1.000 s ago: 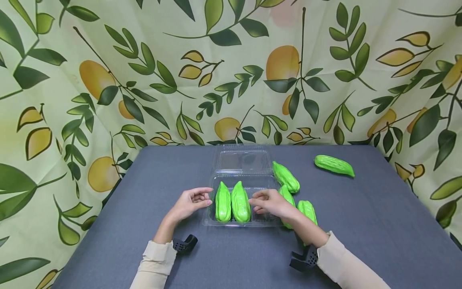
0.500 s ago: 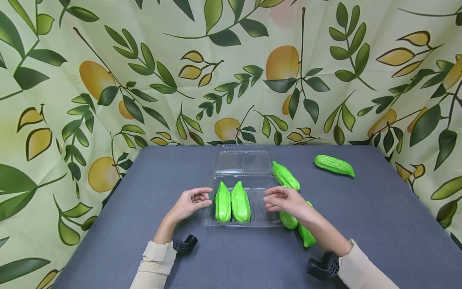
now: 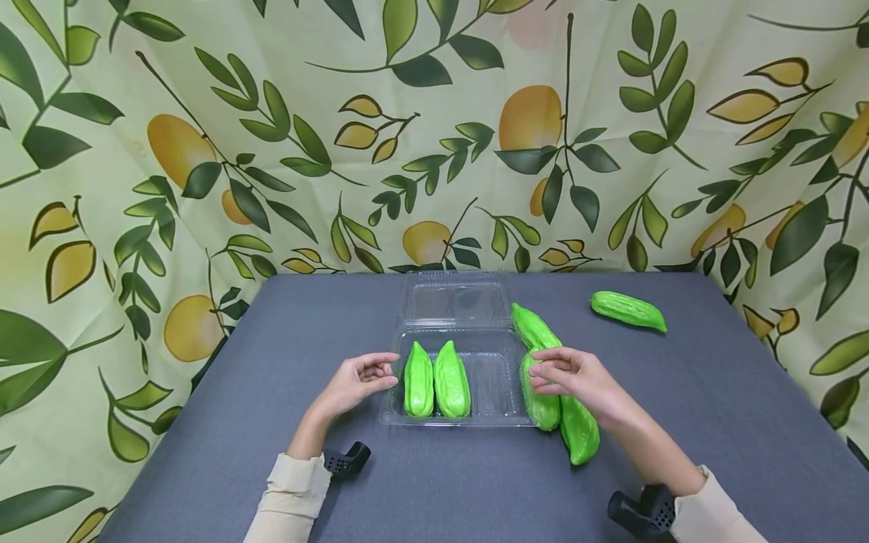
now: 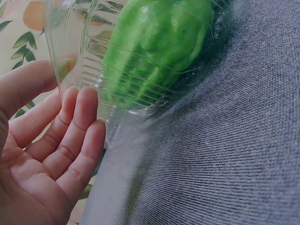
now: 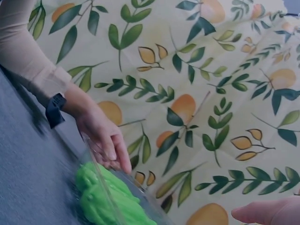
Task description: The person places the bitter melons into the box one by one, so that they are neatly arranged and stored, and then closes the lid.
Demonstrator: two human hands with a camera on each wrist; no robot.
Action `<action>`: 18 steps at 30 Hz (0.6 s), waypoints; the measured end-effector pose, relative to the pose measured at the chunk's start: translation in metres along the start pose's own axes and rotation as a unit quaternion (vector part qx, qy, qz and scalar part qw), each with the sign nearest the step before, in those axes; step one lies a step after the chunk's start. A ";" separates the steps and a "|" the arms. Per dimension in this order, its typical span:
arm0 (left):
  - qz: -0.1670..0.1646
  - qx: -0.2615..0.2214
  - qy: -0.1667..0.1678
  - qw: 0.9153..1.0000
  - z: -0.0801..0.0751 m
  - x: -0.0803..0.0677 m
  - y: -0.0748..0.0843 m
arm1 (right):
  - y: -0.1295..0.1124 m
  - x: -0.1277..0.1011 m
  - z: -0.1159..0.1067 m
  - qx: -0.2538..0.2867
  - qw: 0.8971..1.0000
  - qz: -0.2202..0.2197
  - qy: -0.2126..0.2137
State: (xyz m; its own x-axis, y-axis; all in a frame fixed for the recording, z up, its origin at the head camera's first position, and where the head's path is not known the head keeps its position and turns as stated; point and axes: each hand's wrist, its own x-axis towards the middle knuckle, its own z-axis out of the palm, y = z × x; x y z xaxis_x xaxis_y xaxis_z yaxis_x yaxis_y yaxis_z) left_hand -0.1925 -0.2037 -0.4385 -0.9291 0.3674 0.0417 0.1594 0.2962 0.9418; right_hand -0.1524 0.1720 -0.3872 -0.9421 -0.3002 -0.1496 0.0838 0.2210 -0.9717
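Observation:
A hinged clear plastic container [image 3: 492,421] lies with its lid folded back, holding two bright green bitter melons [image 3: 419,381] side by side in its left half. At its left edge, my left hand [image 3: 360,385] holds the rim; the left wrist view has the plastic edge between thumb and curled fingers [image 4: 86,110]. My right hand [image 3: 573,377], fingers loosely bent and holding nothing, is over another bitter melon [image 3: 541,411] by the container's right edge, partly covering it. Only one finger [image 5: 262,211] shows at the corner of the right wrist view.
One bitter melon [image 3: 532,324] lies behind the right hand and another [image 3: 580,434] in front of it. A further melon [image 3: 628,311] rests at the back right of the grey table [image 3: 305,317]. A leaf-and-fruit patterned curtain [image 3: 462,173] hangs behind.
My right hand has withdrawn to the right from beside the two melons in the container to over the melon at its right edge. The left hand stays in place.

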 end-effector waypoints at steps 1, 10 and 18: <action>0.004 -0.002 0.000 1.000 0.000 0.000 0.000 | 0.000 -0.001 -0.002 0.000 1.000 0.000 0.003; 0.047 -0.015 -0.006 0.999 0.001 -0.001 -0.002 | 0.003 -0.008 -0.020 -0.022 1.000 0.002 0.019; 0.000 0.000 -0.004 1.000 0.000 0.001 0.000 | 0.013 -0.016 -0.036 -0.054 0.997 0.021 0.044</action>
State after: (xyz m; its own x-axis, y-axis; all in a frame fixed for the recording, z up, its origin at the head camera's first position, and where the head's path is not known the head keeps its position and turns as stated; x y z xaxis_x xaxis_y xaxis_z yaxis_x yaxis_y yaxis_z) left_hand -0.1929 -0.2032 -0.4387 -0.9266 0.3741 0.0382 0.1584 0.2961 0.9419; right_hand -0.1482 0.2128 -0.3912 -0.9638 -0.2069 -0.1683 0.0928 0.3314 -0.9389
